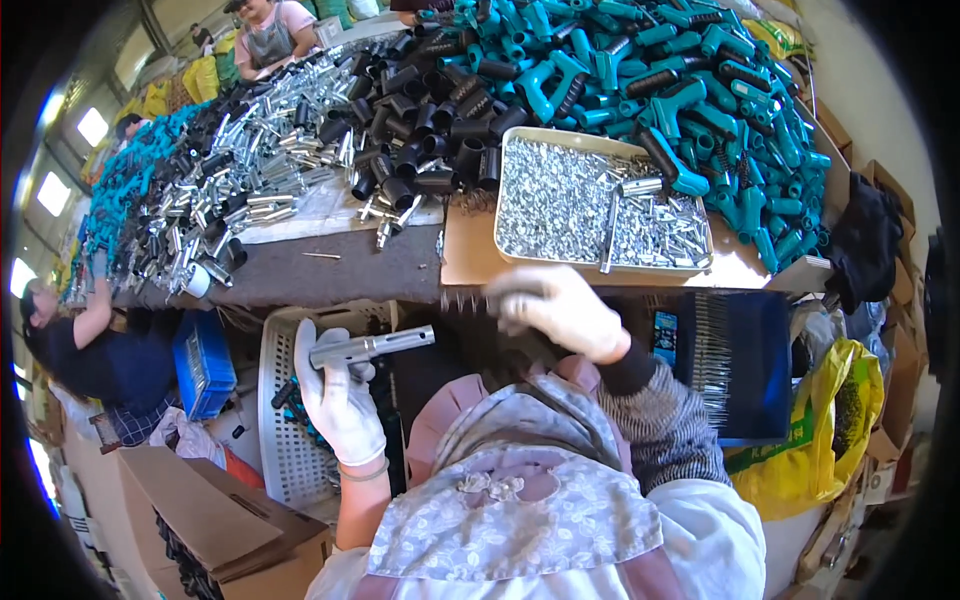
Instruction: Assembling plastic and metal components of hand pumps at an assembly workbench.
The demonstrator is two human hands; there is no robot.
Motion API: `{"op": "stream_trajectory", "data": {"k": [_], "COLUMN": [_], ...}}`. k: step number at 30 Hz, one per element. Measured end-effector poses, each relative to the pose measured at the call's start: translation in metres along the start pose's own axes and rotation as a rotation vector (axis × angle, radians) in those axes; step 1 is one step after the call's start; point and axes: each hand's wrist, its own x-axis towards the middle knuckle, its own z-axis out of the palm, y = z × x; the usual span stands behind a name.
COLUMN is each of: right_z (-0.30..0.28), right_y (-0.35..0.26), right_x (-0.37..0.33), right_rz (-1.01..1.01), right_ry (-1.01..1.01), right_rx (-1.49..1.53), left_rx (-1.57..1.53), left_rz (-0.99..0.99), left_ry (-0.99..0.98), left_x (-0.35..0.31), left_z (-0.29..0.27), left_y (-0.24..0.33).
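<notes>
My left hand (340, 400), in a white glove, is closed around a silver metal cylinder (385, 344). The cylinder lies nearly level, its narrower, holed end pointing right. Over the bench's front edge, my right hand (550, 308), also gloved, is blurred by motion with its fingers curled. A thin dark spring (464, 302) sticks out leftward from those fingers. Just beyond the right hand, a shallow cream tray (503, 250) holds many small shiny metal parts. A long metal rod (611, 232) and a short cylinder (641, 187) rest on top of them.
Teal tool housings (610, 60), black sleeves (430, 140) and silver metal parts (270, 150) are heaped across the bench (350, 268). Below stand a white basket (285, 440), a blue tray of springs (755, 370) and a cardboard box (200, 510). Other people work at left and far side.
</notes>
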Motion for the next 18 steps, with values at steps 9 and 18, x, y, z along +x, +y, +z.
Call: {"op": "stream_trajectory", "data": {"k": [9, 18], "right_z": [0.007, -0.002], "right_y": [0.034, 0.058], "right_x": [-0.061, -0.085], "right_rz": [0.232, 0.237], "right_ry": [0.062, 0.171], "right_rx": [0.302, 0.485], "left_rx": [0.076, 0.940], "left_rz": [-0.164, 0.107], "left_ry": [-0.270, -1.086], "left_x": [-0.021, -0.006], "left_z": [0.032, 0.050], "left_y": [-0.027, -0.015]}}
